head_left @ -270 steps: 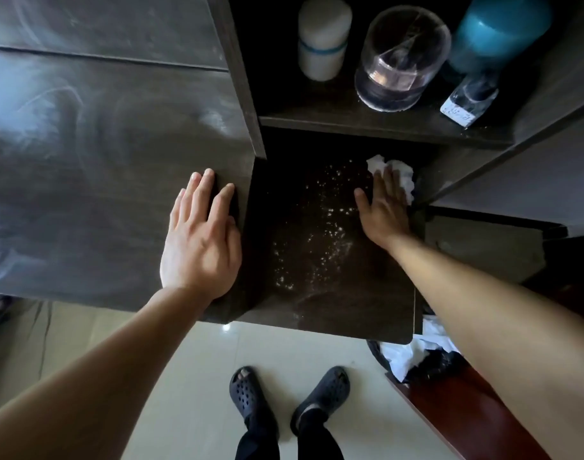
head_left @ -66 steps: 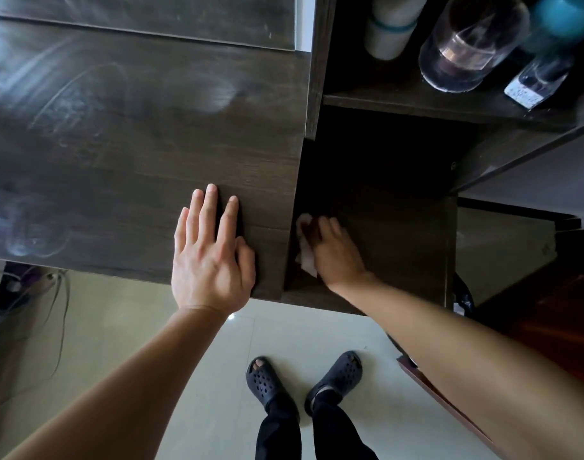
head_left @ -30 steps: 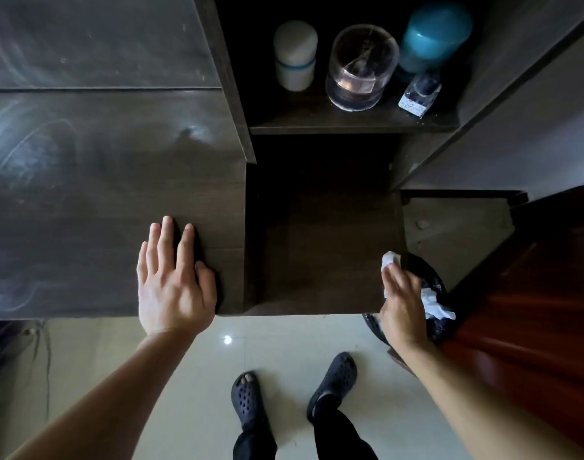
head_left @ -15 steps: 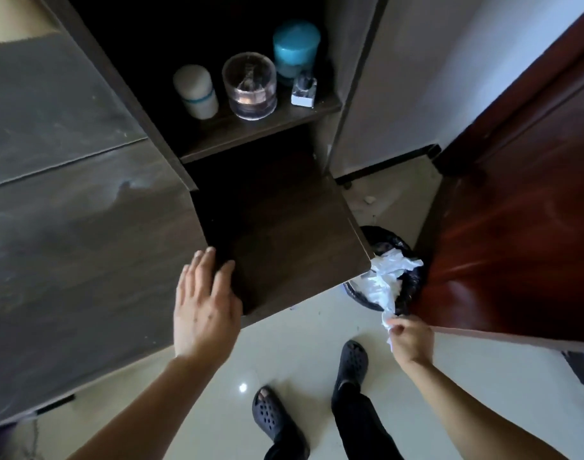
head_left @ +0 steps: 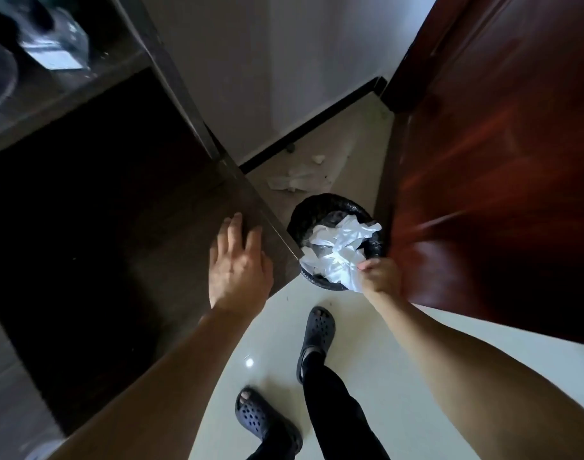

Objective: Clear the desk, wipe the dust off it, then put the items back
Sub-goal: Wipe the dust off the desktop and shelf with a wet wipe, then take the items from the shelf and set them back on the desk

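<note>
**Right hand at the bin, left flat on the desk**

Left hand [head_left: 239,263] is down on the desk [head_left: 171,207], right at its near corner, fingers straight and spread, gripping nothing. Right hand [head_left: 380,275] is over at the bin [head_left: 320,205], just above the near rim, fingers curled and pinching a white tissue [head_left: 345,277]. That tissue touches the crumpled white paper [head_left: 340,239] heaped in the black-lined bin, and where one ends and the other starts is hard to tell. The bin stands on the floor [head_left: 367,376] between the desk corner and a red-brown door [head_left: 499,161]. Pale scraps [head_left: 294,182] lie on the floor behind it, by the wall. Dark sandals [head_left: 317,330] below. Top left there's a shelf [head_left: 95,78], whose contents are a blur.
</note>
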`<action>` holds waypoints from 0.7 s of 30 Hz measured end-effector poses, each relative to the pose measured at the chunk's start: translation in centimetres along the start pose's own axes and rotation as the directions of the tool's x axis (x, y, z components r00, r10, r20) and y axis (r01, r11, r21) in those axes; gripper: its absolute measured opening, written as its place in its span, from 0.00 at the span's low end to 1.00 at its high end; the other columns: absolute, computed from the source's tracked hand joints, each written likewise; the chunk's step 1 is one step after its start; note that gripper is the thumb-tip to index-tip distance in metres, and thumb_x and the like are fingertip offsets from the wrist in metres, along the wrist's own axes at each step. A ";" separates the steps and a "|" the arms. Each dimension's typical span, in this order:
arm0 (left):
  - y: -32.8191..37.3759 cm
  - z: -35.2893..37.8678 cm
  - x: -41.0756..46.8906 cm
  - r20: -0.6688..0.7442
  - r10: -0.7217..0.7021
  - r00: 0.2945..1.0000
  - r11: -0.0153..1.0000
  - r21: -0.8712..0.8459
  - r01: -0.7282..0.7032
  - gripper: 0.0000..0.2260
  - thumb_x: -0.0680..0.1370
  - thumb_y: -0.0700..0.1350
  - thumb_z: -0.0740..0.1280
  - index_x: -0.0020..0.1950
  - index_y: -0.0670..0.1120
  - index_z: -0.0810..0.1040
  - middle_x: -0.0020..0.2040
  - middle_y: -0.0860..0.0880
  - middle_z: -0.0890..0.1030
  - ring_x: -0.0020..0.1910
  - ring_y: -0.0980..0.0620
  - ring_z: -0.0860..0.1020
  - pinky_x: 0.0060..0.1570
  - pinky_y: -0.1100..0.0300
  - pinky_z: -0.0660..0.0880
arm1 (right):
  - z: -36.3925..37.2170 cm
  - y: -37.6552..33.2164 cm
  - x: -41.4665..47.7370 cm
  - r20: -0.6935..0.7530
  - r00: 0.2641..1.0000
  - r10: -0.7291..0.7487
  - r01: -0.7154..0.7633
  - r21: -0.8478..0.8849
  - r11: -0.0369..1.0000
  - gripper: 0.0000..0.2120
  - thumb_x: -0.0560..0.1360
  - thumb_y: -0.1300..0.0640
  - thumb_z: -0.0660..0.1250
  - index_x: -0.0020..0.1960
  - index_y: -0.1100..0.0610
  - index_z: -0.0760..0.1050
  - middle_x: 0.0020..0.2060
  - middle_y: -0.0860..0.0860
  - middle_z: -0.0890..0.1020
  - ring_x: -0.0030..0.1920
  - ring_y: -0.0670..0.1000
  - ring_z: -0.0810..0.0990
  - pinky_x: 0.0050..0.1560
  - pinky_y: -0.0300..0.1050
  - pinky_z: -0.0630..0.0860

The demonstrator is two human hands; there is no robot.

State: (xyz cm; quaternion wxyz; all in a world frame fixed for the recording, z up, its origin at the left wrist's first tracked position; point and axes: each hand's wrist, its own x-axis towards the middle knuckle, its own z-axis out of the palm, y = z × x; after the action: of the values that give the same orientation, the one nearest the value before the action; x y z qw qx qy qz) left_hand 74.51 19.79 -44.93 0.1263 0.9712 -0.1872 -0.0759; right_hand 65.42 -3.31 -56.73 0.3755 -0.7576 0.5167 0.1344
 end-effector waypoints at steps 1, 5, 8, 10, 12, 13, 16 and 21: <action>-0.2 1.0 0.6 -0.007 -0.020 1.000 1.000 0.023 0.020 0.20 0.75 0.46 0.55 0.63 0.41 0.74 0.68 0.36 0.70 0.67 0.36 0.68 0.62 0.43 0.70 | 0.7 -0.5 0.8 0.012 0.999 -0.035 0.036 -0.042 0.998 0.10 0.71 0.63 0.63 0.39 0.64 0.82 0.40 0.60 0.84 0.45 0.59 0.82 0.44 0.46 0.76; -1.0 4.2 0.9 -0.073 -0.069 0.995 0.995 0.073 0.074 0.20 0.79 0.46 0.56 0.70 0.41 0.69 0.73 0.36 0.64 0.73 0.38 0.61 0.71 0.44 0.61 | 3.2 -2.6 3.7 0.117 0.981 -0.157 0.170 -0.116 0.979 0.12 0.67 0.59 0.57 0.36 0.60 0.79 0.37 0.51 0.81 0.43 0.50 0.78 0.44 0.39 0.72; -1.1 5.2 0.5 -0.106 -0.054 0.993 0.996 0.064 0.061 0.21 0.80 0.46 0.56 0.72 0.41 0.67 0.74 0.36 0.61 0.75 0.40 0.57 0.74 0.46 0.54 | 4.7 -2.7 5.8 0.163 0.971 -0.175 0.191 -0.090 0.977 0.14 0.69 0.71 0.60 0.45 0.60 0.82 0.46 0.55 0.85 0.50 0.54 0.82 0.52 0.41 0.76; -1.1 5.2 0.6 -0.122 -0.052 0.991 0.997 0.058 0.060 0.21 0.80 0.45 0.56 0.71 0.41 0.67 0.74 0.36 0.62 0.75 0.40 0.57 0.74 0.45 0.54 | 4.8 -2.7 6.1 0.184 0.966 -0.182 0.209 -0.140 0.968 0.15 0.69 0.72 0.60 0.47 0.61 0.82 0.47 0.55 0.85 0.50 0.54 0.82 0.51 0.39 0.75; -1.1 5.2 0.7 -0.117 -0.058 0.991 0.996 0.065 0.066 0.21 0.80 0.45 0.57 0.71 0.41 0.67 0.74 0.36 0.61 0.75 0.40 0.57 0.74 0.46 0.53 | 4.5 -2.7 5.6 0.207 0.957 -0.206 0.242 -0.172 0.955 0.14 0.69 0.70 0.61 0.47 0.60 0.83 0.47 0.55 0.85 0.51 0.54 0.82 0.51 0.40 0.76; -1.1 5.1 0.7 -0.102 -0.059 0.993 0.995 0.069 0.067 0.21 0.80 0.45 0.57 0.72 0.41 0.67 0.74 0.36 0.61 0.75 0.40 0.56 0.74 0.46 0.53 | 4.2 -2.8 5.1 0.225 0.950 -0.216 0.259 -0.182 0.949 0.13 0.69 0.70 0.62 0.47 0.60 0.83 0.47 0.55 0.85 0.51 0.55 0.82 0.52 0.41 0.76; -1.1 4.4 0.6 -0.025 -0.067 0.997 0.994 0.087 0.068 0.21 0.80 0.46 0.56 0.72 0.42 0.66 0.75 0.37 0.61 0.75 0.40 0.56 0.74 0.45 0.55 | 3.2 -2.7 3.3 0.301 0.924 -0.235 0.305 -0.211 0.929 0.12 0.69 0.68 0.63 0.47 0.62 0.83 0.48 0.55 0.85 0.52 0.54 0.81 0.54 0.43 0.76; -0.1 -0.9 -0.5 0.219 -0.122 0.968 0.993 0.030 0.118 0.20 0.79 0.47 0.58 0.70 0.46 0.67 0.75 0.43 0.61 0.73 0.43 0.60 0.69 0.50 0.63 | 0.5 -2.8 -0.6 0.344 0.900 -0.266 0.350 -0.211 0.912 0.09 0.69 0.68 0.65 0.47 0.66 0.82 0.48 0.59 0.84 0.51 0.59 0.81 0.53 0.48 0.76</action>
State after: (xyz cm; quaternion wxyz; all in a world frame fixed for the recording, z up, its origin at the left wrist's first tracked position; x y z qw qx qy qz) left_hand 74.29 20.28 -44.03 0.0916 0.9674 -0.1417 -0.1889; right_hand 67.70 -2.07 -55.51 0.3620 -0.8436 0.3012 0.2579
